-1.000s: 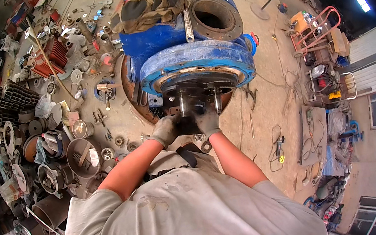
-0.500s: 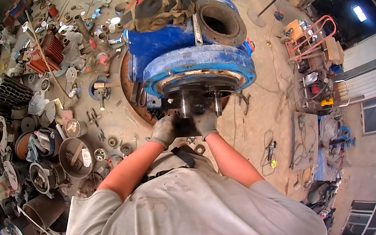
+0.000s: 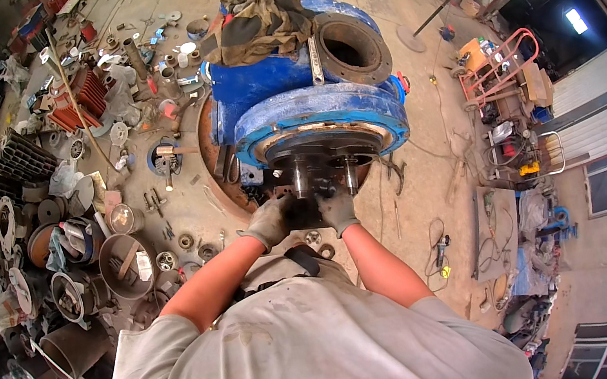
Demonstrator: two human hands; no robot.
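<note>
A large blue machine housing (image 3: pixel 255 82) with a round flange (image 3: pixel 314 108) stands before me. Two shiny shaft ends (image 3: pixel 300 178) stick out of its dark, greasy near face toward me. Just below them, my left hand (image 3: pixel 269 223) and my right hand (image 3: pixel 337 210), both in grey work gloves, curl around opposite sides of a dark, greasy part (image 3: pixel 302 212). Shade and grease hide most fingertips and the part's exact shape. On the housing's top lie a crumpled camouflage cloth (image 3: pixel 258 26) and a wrench (image 3: pixel 315 61), beside a round pipe opening (image 3: pixel 353 49).
Metal parts, buckets and a wide open drum (image 3: pixel 127 265) crowd the floor on my left. A hammer (image 3: pixel 174 151) lies nearer the housing. On the right are a puller-like tool (image 3: pixel 396 173), a corded power tool (image 3: pixel 442 249) and a red hand truck (image 3: pixel 502 67).
Both gloved hands have drawn slightly nearer my body, with the dark part still between them. The view has shifted a little; the housing appears slightly lower.
</note>
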